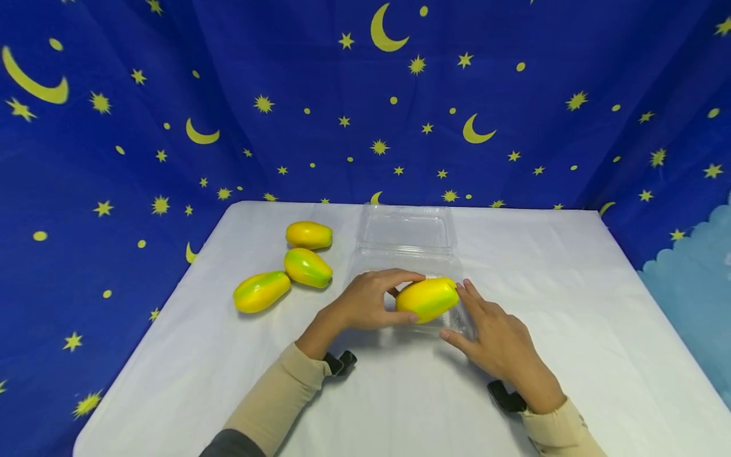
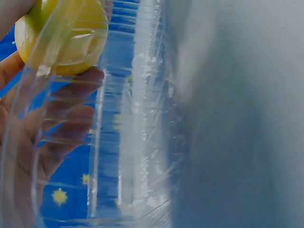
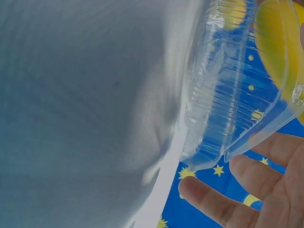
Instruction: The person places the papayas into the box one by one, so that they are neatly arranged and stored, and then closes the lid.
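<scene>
A yellow papaya with green streaks (image 1: 429, 301) is held in my left hand (image 1: 370, 299), thumb on the near side and fingers on the far side. It is over the front part of an open clear plastic clamshell box (image 1: 407, 260), whose lid (image 1: 407, 227) lies folded back. My right hand (image 1: 501, 337) is by the box's right front corner, fingers extended, fingertips close to the papaya's tip. In the left wrist view the papaya (image 2: 24, 38) shows partly through the box wall (image 2: 126, 142). The right wrist view shows my spread right fingers (image 3: 213, 202) beside the box.
Three more papayas lie left of the box: one at the back (image 1: 308, 235), one in the middle (image 1: 308, 268) and one nearer the left (image 1: 261, 292). A white cloth covers the table (image 1: 571, 285). Behind hangs a blue curtain (image 1: 320, 76) with moons and stars.
</scene>
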{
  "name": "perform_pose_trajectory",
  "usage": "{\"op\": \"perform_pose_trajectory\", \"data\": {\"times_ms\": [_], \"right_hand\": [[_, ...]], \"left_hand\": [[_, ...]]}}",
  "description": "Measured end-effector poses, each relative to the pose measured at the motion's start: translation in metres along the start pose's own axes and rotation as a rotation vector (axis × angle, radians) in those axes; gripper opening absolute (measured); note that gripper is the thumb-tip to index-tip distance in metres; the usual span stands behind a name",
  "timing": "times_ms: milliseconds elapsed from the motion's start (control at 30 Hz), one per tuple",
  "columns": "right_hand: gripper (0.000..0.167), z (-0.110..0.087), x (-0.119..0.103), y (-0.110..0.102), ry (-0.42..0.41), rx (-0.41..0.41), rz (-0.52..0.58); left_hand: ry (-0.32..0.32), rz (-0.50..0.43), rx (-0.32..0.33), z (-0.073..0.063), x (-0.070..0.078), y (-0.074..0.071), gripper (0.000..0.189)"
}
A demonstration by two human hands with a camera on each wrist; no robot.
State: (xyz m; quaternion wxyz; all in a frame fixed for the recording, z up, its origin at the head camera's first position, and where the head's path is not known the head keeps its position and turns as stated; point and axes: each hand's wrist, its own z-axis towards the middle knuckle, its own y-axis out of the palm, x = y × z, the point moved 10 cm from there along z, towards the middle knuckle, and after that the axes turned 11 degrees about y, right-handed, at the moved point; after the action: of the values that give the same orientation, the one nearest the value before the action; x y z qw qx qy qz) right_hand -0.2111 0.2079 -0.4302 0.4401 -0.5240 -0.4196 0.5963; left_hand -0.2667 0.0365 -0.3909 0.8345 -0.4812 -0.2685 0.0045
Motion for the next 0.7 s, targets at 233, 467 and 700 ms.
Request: {"op": "perform_pose_trajectory", "data": {"times_ms": [233, 467, 700], "right_hand": [[0.096, 0.001, 0.0, 0.0, -0.002, -0.002, 0.004], [0.097, 0.009, -0.002, -0.002, -0.007, -0.015, 0.02], [0.107, 0.015, 0.002, -0.003, 0.016, -0.071, -0.025]], "left_hand": [[-0.006, 0.018, -0.021, 0.001, -0.001, 0.006, 0.065], [-0.057, 0.067, -0.075, 0.0, -0.008, 0.012, 0.064], [-0.068, 0.071, -0.141, 0.0, -0.008, 0.02, 0.066]]}}
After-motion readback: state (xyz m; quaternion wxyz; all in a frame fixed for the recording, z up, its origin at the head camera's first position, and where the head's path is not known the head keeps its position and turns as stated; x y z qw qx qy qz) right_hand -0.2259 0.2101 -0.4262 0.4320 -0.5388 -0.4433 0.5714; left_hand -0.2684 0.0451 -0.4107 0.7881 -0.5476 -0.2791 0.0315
